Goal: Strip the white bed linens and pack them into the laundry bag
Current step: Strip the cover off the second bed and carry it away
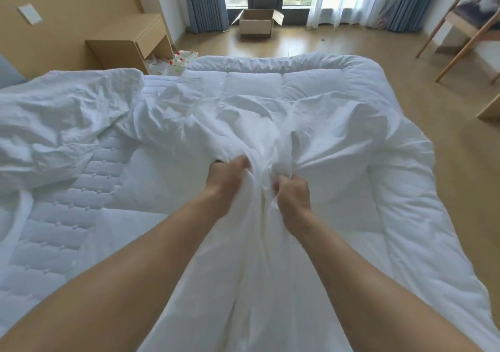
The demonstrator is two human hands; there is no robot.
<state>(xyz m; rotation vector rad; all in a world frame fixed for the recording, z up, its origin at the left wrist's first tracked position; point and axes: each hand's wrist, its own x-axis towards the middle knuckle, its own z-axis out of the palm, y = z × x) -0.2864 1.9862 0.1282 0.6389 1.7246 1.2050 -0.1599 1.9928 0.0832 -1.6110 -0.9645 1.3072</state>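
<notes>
Both forearms reach out; I see my left hand (228,177) and right hand (290,196) fisted side by side on the sheet (259,124), whose bulk lies beyond the fingers, long axis running toward me

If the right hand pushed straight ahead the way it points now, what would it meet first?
Probably the bunched white sheet that the right hand is gripping, then the puffy white quilted duvet behind it; depth is unclear.

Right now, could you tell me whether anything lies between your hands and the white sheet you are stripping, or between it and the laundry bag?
Nothing separates them: the left hand and right hand both grip the bunched white sheet directly. No laundry bag shows in this view, so the path to it cannot be judged.
</notes>
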